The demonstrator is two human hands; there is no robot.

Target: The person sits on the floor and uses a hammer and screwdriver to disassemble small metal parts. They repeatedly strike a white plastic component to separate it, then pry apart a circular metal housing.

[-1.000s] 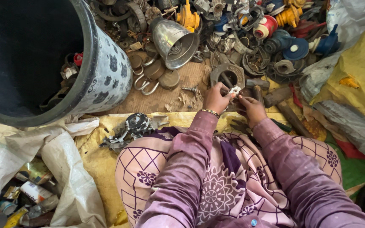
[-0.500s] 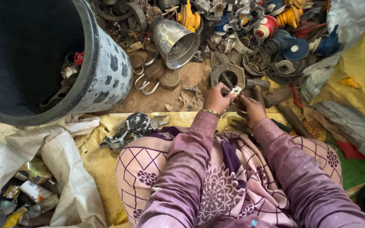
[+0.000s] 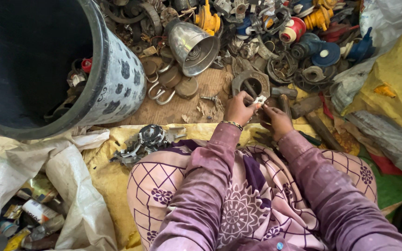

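Between my left hand [image 3: 239,109] and right hand [image 3: 278,122], fingertips pinch a small white part [image 3: 259,100]; its axis is unclear. Scrap metal [image 3: 257,42] crowds ahead; bare board [image 3: 187,109] lies leftward.

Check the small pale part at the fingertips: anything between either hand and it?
Nothing visible. The left hand and right hand meet directly on the small pale part, fingertips touching it. The scrap metal pile lies beyond it, the hammer to the right, neither in between.
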